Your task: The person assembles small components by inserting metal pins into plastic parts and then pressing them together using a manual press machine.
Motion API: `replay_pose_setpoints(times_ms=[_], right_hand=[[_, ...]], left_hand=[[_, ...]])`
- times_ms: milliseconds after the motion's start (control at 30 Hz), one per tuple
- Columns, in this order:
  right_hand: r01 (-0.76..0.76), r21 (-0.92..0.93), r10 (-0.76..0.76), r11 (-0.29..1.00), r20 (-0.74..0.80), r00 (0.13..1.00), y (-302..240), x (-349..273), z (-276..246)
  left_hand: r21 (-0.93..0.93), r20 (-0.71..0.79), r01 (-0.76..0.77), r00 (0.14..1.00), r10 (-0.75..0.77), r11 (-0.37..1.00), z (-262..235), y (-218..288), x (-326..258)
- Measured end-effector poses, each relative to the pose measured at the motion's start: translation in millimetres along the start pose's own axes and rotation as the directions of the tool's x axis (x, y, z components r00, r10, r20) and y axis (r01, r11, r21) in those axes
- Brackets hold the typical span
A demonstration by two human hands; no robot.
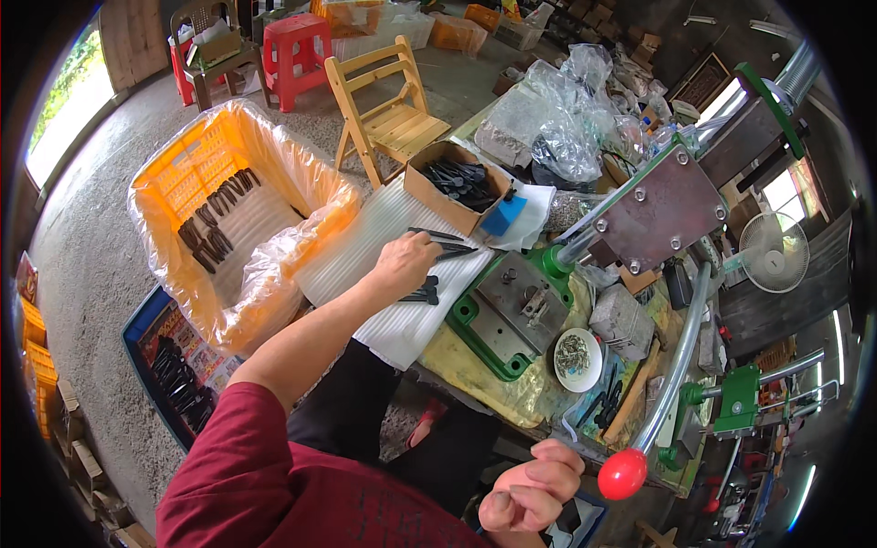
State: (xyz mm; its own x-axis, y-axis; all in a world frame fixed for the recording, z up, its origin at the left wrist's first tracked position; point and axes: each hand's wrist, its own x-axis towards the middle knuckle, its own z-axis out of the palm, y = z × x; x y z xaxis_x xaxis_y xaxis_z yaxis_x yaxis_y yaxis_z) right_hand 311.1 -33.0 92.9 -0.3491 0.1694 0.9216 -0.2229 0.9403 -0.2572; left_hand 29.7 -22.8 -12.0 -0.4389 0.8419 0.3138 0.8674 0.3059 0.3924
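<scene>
My left hand (406, 263) reaches over a white foam sheet (340, 265), its fingers closed on a long thin black piece (431, 234). Other black pieces (426, 290) lie on the foam by its wrist. A cardboard box (438, 206) full of similar black pieces (459, 181) stands just beyond the hand. Lower right, my right hand (534, 484) hovers with its fingers curled in; whatever they hold, if anything, is hidden. Beside it is the red ball knob (623, 474) of a press lever (678, 365); the hand is apart from it. The green press base (512, 315) sits between the hands.
A plastic-lined yellow crate (265, 315) with rows of black pieces stands at left, above a blue tray (137, 340) of more pieces. A white bowl (577, 360) of small metal parts and a grey block (621, 320) sit right of the press. A wooden chair (393, 114) stands behind.
</scene>
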Motion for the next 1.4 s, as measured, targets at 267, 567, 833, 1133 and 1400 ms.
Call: replay_pose_setpoints(times_ms=[267,567,833,1133,1400], right_hand=[[-0.134,-0.042,0.137,0.990,0.093,0.986,7.0,-9.2,-3.0],[-0.223,0.007,0.220,0.975,0.126,0.967,14.0,-15.1,3.6],[-0.354,-0.048,0.356,0.934,0.180,0.917,39.1,-19.7,12.8],[-0.661,-0.079,0.651,0.747,0.293,0.700,58.6,-38.3,27.6],[-0.874,0.159,0.833,0.460,0.265,0.486,48.5,-52.4,28.3]], left_hand=[[0.075,0.128,0.087,0.987,-0.097,0.993,22.0,10.1,32.0],[0.033,0.063,0.054,0.996,-0.056,0.998,-8.4,9.5,15.0],[-0.443,0.062,-0.032,0.996,0.066,0.896,-46.8,31.4,-33.3],[-0.651,0.094,-0.103,0.972,0.215,0.752,-67.5,69.8,-75.7],[-0.955,0.253,0.257,0.966,-0.044,0.147,-45.6,82.7,-91.5]])
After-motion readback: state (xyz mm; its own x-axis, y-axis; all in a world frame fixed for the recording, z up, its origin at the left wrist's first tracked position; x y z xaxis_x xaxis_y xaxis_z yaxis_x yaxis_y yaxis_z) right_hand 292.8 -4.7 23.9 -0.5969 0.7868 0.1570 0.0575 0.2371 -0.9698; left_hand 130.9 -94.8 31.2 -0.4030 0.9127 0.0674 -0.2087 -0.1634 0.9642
